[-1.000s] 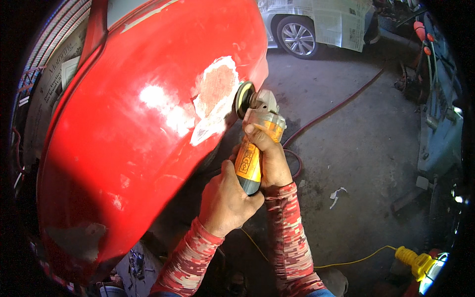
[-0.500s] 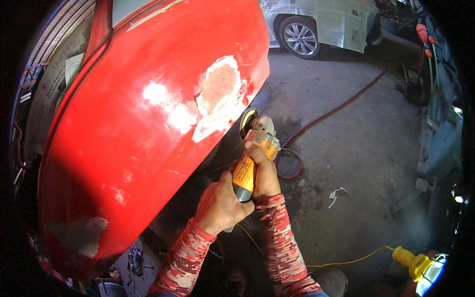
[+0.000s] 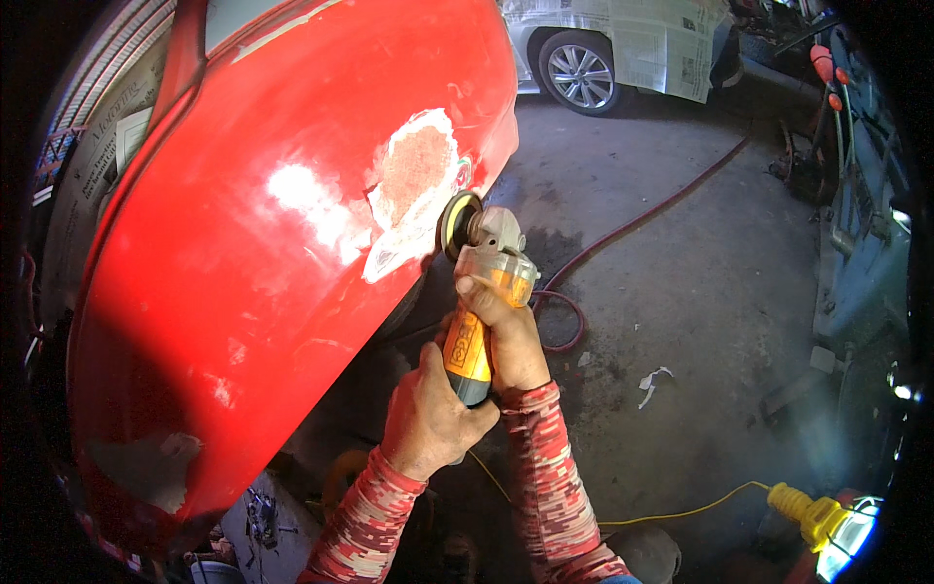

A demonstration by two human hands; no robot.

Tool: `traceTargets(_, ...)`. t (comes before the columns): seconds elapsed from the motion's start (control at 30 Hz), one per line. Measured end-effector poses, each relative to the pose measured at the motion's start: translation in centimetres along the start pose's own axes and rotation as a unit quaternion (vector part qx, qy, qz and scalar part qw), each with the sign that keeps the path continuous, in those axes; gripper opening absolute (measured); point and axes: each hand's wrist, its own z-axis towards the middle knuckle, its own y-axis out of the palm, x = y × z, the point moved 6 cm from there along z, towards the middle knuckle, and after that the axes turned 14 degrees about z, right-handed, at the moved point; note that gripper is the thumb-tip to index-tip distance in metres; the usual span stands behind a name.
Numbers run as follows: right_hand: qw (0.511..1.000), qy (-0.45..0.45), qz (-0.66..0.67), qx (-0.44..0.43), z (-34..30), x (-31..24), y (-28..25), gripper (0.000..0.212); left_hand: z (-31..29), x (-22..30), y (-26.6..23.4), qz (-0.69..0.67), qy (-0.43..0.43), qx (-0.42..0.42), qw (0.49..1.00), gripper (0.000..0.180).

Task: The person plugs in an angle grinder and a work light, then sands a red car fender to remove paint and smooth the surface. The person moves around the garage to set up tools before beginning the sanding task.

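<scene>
Both hands grip a yellow-and-grey angle grinder (image 3: 469, 352). My right hand (image 3: 513, 343) wraps its upper body, the thumb lying along the top near the head. Lower down, my left hand (image 3: 428, 417) is closed around the dark rear end. The grinder's round disc (image 3: 457, 224) stands on edge at the border of a red car body panel (image 3: 233, 292); whether it touches the panel I cannot tell. Just beyond the disc, the panel has a sanded patch (image 3: 418, 167), pinkish-brown with a ragged white rim. A smaller grey patch (image 3: 151, 472) shows at the panel's lower left.
A dark red hose (image 3: 662, 209) loops across the concrete floor to the right. A lit yellow work lamp (image 3: 817, 516) lies at lower right, its yellow cord (image 3: 686, 511) running toward my arms. Behind stands a car with paper-masked bodywork (image 3: 652, 44). Torn white paper (image 3: 654, 384) lies on the floor.
Both hands have brought the grinder left and slightly up, so its disc has come from beside the panel to the edge of the sanded patch. The view has shifted slightly.
</scene>
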Motion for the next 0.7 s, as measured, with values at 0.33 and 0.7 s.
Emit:
traceTargets(0.33,1.0,-0.014,0.0,-0.024,0.8,0.2,-0.5,0.048,0.4,0.0,0.3,0.01,-0.001,-0.013,1.0,0.067)
traceTargets(0.7,0.999,0.02,0.032,-0.022,0.0,-0.2,0.6,0.051,-0.1,1.0,-1.0,0.051,-0.024,-0.02,0.998,0.061)
